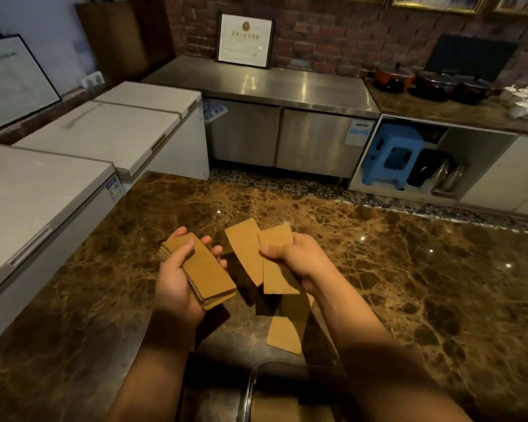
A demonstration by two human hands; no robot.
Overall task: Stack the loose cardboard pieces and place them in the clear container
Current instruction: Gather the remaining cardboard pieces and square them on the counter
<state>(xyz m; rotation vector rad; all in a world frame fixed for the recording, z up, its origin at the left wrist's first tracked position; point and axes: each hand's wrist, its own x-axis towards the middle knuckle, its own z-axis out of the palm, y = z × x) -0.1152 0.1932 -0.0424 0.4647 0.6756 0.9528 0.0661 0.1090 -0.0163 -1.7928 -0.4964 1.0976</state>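
My left hand (177, 278) grips a thick stack of brown cardboard pieces (209, 275), held above the marble counter (409, 269). My right hand (293, 257) pinches two loose cardboard pieces (272, 269), fanned apart, just right of the stack. One more loose cardboard piece (284, 335) lies flat on the counter below my hands. The clear container (250, 388) sits at the bottom edge between my forearms, with cardboard showing inside it; most of it is cut off by the frame.
White chest freezers (98, 138) line the left side. A steel cabinet (262, 86) stands at the back with a framed certificate (244, 39). A blue stool (390, 156) sits under the right counter, where dark pots (433, 82) rest.
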